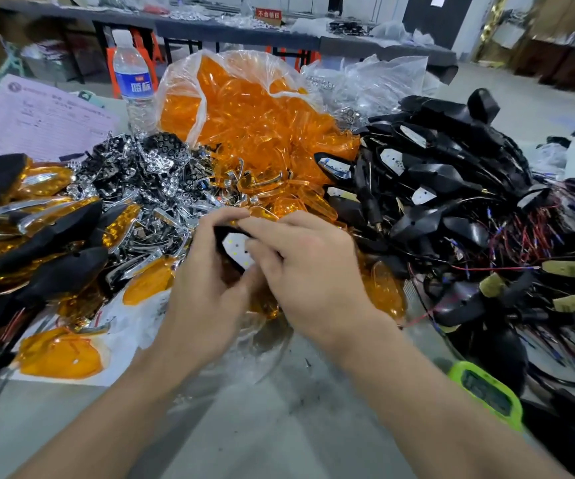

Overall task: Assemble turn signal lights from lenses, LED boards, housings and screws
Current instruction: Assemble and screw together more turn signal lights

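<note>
In the middle of the table my left hand (206,281) and my right hand (299,271) together hold one black housing (225,233) with a white LED board (236,248) showing inside it. My left fingers curl round its left side and underside. My right fingers pinch its upper right edge, where a bit of orange lens (241,221) shows; how it sits is hidden. Behind lies an open plastic bag of orange lenses (244,108). Chrome reflectors (154,181) are heaped at left centre. Black housings with wires (451,188) pile up on the right.
Finished black-and-orange lights (40,223) are stacked at the left. A water bottle (133,81) and a pink form (37,119) stand at the back left. A green timer (486,392) lies at the right front. Loose orange lenses (61,354) rest on paper near the left front.
</note>
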